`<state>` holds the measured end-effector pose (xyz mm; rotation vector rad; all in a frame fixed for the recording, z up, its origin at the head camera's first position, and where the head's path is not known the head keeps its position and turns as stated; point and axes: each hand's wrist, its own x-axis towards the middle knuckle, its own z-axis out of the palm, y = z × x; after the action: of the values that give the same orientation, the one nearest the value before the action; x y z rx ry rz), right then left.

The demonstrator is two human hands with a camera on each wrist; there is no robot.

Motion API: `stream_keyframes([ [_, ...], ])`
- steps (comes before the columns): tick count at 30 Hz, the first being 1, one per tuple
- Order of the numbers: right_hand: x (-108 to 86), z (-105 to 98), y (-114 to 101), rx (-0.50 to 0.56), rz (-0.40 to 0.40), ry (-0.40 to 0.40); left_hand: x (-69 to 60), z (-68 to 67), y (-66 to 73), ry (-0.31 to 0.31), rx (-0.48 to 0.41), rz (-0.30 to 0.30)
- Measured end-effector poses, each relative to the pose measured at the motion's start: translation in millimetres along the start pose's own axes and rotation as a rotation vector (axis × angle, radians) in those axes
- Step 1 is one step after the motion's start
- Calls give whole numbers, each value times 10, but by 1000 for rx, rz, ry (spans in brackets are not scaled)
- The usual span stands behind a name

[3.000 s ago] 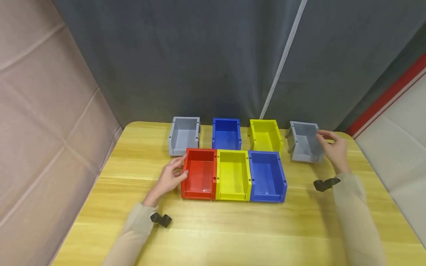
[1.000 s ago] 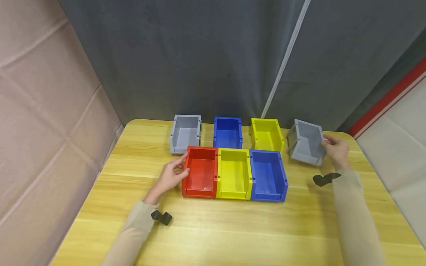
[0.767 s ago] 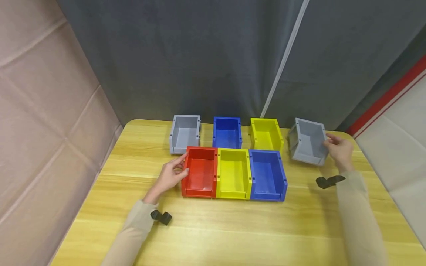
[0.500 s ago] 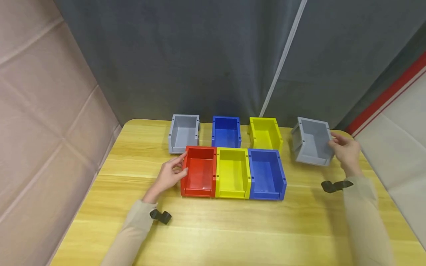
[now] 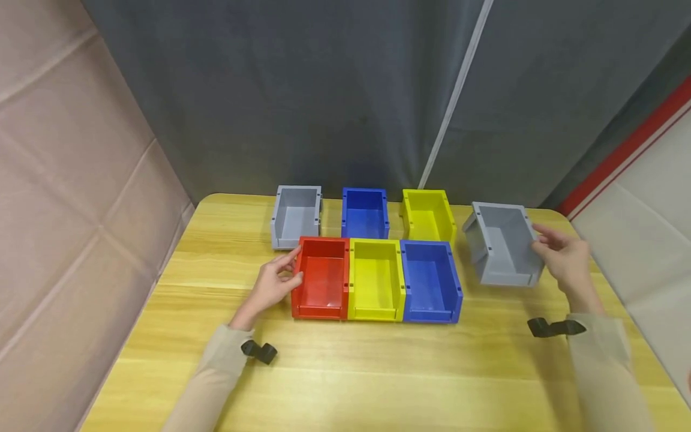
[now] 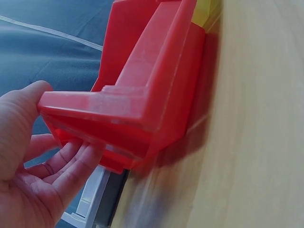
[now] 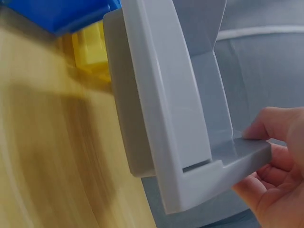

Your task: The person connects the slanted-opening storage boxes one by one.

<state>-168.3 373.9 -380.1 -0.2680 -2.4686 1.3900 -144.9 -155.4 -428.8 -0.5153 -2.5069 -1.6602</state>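
My left hand pinches the left wall of a red storage bin, thumb over the rim and fingers under its outer side in the left wrist view. Beside the red bin, in one touching row, stand a yellow bin and a blue bin. At the right, my right hand pinches the right wall of a grey bin. In the right wrist view this grey bin hangs above the table, apart from the others.
Along the table's back edge stand another grey bin, a blue bin and a yellow bin; the front row partly covers the blue and yellow ones. A dark curtain hangs behind.
My right hand has lifted the grey bin, tilting it on the way, and has brought it slightly right and nearer to me. My left hand has stayed on the red bin.
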Motion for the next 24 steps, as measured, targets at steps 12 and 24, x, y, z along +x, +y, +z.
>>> stream_keyframes([
  [12, -330, 2, -71, -64, -37, -38, 5, -3, -26, 0, -9, -4],
  [24, -502, 72, -52, -146, -50, -18, 7, -4, -25, -12, -19, -11],
])
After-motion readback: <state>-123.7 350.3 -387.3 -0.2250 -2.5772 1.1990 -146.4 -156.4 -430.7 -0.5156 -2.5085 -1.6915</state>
